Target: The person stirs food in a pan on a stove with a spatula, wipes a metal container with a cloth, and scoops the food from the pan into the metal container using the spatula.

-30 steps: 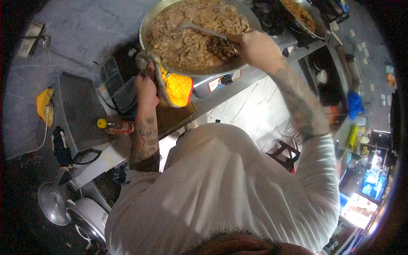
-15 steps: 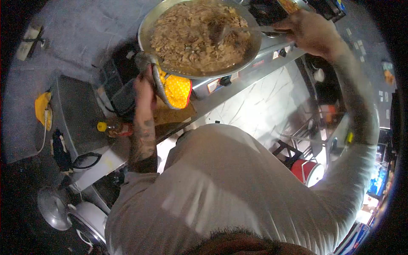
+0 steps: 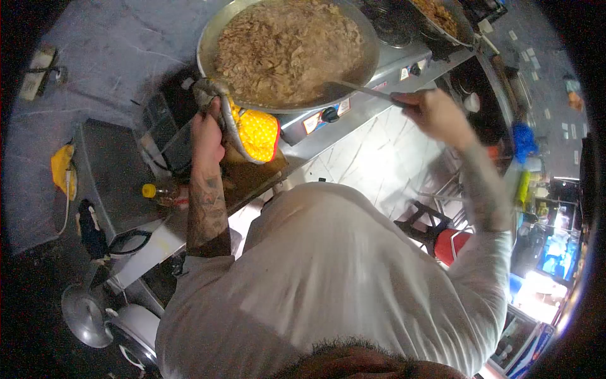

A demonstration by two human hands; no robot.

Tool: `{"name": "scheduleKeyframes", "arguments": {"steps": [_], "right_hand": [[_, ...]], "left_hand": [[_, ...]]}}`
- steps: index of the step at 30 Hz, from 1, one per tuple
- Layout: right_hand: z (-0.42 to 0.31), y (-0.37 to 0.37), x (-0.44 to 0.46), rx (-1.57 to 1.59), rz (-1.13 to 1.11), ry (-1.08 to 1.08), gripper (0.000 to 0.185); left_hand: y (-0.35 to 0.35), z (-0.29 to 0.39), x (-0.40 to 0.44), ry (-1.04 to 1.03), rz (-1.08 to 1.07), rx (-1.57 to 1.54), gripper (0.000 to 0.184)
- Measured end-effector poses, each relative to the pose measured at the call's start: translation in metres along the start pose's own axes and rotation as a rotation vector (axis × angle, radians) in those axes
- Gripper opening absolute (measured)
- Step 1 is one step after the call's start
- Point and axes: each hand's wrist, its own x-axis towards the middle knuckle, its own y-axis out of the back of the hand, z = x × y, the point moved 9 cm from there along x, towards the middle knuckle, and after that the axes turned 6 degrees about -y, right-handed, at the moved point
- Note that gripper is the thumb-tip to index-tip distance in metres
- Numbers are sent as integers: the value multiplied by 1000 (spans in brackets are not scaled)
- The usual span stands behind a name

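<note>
A wide metal pan [image 3: 372, 63] of chopped, browned meat [image 3: 284, 54] sits on the stove at the top. My left hand [image 3: 207, 136] is closed on a grey and yellow dotted oven mitt [image 3: 257, 134] at the pan's near left edge. Whether a pan handle lies inside the mitt is hidden. Closed around the handle of a long metal cooking utensil [image 3: 372, 93], my right hand [image 3: 439, 117] is to the right of the pan. The utensil's far end reaches into the pan's lower right side, its head buried in the meat.
Stove knobs [image 3: 329, 115] line the front panel. A second pan of food [image 3: 442, 18] stands at the upper right. Left of my forearm lie a yellow-capped bottle [image 3: 163, 192] and a dark metal box [image 3: 113, 177]. A red round item [image 3: 449, 245] is below right.
My right hand has come down and nearer my body, drawing the utensil from the meat's middle right toward the pan's lower right edge. My left hand keeps its hold on the mitt.
</note>
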Motion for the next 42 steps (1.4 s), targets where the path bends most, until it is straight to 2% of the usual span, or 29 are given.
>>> {"name": "scheduleKeyframes", "arguments": {"steps": [1, 3, 5, 7, 9, 11, 14, 15, 17, 22, 24, 25, 28, 29, 31, 32, 33, 35, 36, 37, 39, 41, 42], "right_hand": [[0, -16, -3, 89, 104, 51, 29], [-11, -30, -8, 251, 151, -1, 29], [-18, -48, -6, 404, 272, 49, 29], [-35, -47, 1, 388, 276, 33, 29], [-47, -47, 13, 290, 277, 11, 30], [-54, -44, 28, 293, 320, 92, 30], [-60, -47, 61, -27, 300, 63, 26], [-64, -41, 70, -26, 300, 69, 26], [-97, -24, 79, -158, 251, 213, 22], [-142, 30, 64, -399, 220, 361, 18], [-141, 52, 58, -457, 358, 462, 17], [-138, 58, 61, -459, 358, 459, 17], [-125, 64, 73, -666, 151, 285, 19], [-124, 70, 71, -665, 151, 281, 19], [-104, 89, 72, -561, 215, 67, 19], [-97, 92, 75, -612, 179, 42, 20], [-84, 97, 77, -613, 177, 42, 20], [-76, 103, 74, -573, 181, 247, 23], [-76, 89, 77, -915, -103, 300, 51], [-64, 95, 80, -915, -103, 291, 51], [-57, 119, 68, -151, -65, 560, 30], [-48, 139, 38, -496, 198, 364, 30], [-41, 143, 32, -373, 52, 249, 32]], "left_hand": [[0, 2, 0, -1, 2, -1, 40], [-2, 2, -3, 38, 4, 19, 42], [-2, 5, -3, 35, 0, 59, 42], [2, 2, 3, 30, -1, 98, 43], [4, -6, 12, 39, -45, 43, 42], [7, -7, 14, 25, -39, 51, 42], [2, 4, 6, 11, 4, 81, 40], [2, 8, 2, 13, 41, 109, 40], [-4, 14, -5, 9, 18, 80, 39], [-5, 16, 0, -40, 3, 92, 37], [-2, 17, 1, -72, 30, 138, 35], [-3, 18, 0, -72, 27, 138, 35], [-7, 22, -1, -90, -6, 159, 33], [-7, 18, 1, -67, -41, 118, 33], [-8, 13, 4, -40, -75, 79, 33], [-8, 15, 5, -66, -87, 95, 33], [-8, 17, 6, -94, -98, 110, 33], [-2, 2, 15, -82, -88, 88, 34], [-3, -2, 19, -74, -82, 68, 35], [-8, 5, 15, -76, -90, 67, 35], [-9, 13, 4, -16, -49, 84, 37], [-10, 18, 5, -28, -59, 144, 38], [-9, 20, 6, -41, -67, 206, 40]]}}
